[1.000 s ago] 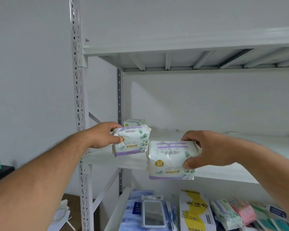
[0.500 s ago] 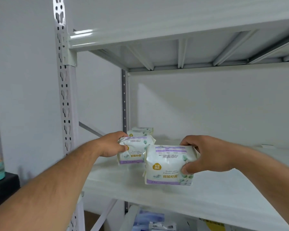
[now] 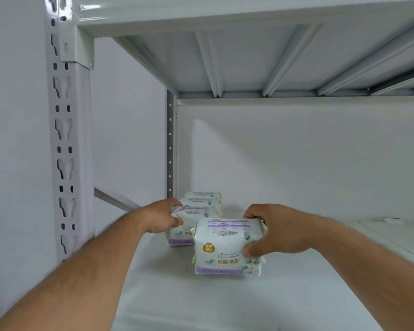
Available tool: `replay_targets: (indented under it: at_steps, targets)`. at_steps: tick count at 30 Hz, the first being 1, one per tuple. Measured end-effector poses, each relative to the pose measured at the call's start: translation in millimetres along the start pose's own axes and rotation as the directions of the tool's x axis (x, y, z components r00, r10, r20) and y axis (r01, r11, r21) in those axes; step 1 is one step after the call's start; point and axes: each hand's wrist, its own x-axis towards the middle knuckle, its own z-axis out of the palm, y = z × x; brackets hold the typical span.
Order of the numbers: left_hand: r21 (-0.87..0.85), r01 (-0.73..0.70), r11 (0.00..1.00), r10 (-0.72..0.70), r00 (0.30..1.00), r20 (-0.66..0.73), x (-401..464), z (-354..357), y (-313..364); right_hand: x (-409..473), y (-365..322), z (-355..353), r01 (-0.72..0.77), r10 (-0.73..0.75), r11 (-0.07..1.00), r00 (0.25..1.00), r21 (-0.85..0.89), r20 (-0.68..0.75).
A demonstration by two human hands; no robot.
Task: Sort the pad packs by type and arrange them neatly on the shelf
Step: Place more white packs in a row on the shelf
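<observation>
1. Front pack (image 3: 227, 247), white with a purple band: it sits in the right hand (image 3: 276, 231), fingers curled over the top edge and thumb pressed into the front face, so that grip is closed round the pack's right end. Its base looks at or just above the shelf (image 3: 225, 304); whether it touches, I cannot tell.
2. It should handle as light and soft. The film wrapper puckers where the thumb digs in, so a hard squeeze will likely dent the pads inside. Glossy film, so probably a little slippery.
3. Best hold, as I judge it: across the short end, thumb in front, fingers on top or behind, as the right hand has it now. The crimped side seams are flimsy, so don't pinch there.
4. Second pack (image 3: 191, 225), same print, just behind and left of the right grip: the left hand (image 3: 159, 217) has it by its left end, fingers wrapped over the top corner, grip closed on it. It stands on the shelf or very near it.
5. Beyond the left grip, a back pack (image 3: 204, 198) of the same type lies by the rear corner, touching or almost touching the second pack.
6. Outward: shelf board below both grips, rear post (image 3: 170, 144) behind, front upright (image 3: 66, 139) well left of the left grip.
7. All three match, so lining them up as one row looks the job.
</observation>
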Motion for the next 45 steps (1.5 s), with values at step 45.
replay_targets:
  at_steps: [45]
  targets:
    - [-0.561, 0.107, 0.821, -0.179, 0.981, -0.076, -25.3, 26.8, -1.1, 54.4, -43.7, 71.5, -0.182, 0.198, 0.943, 0.98, 0.278, -0.03]
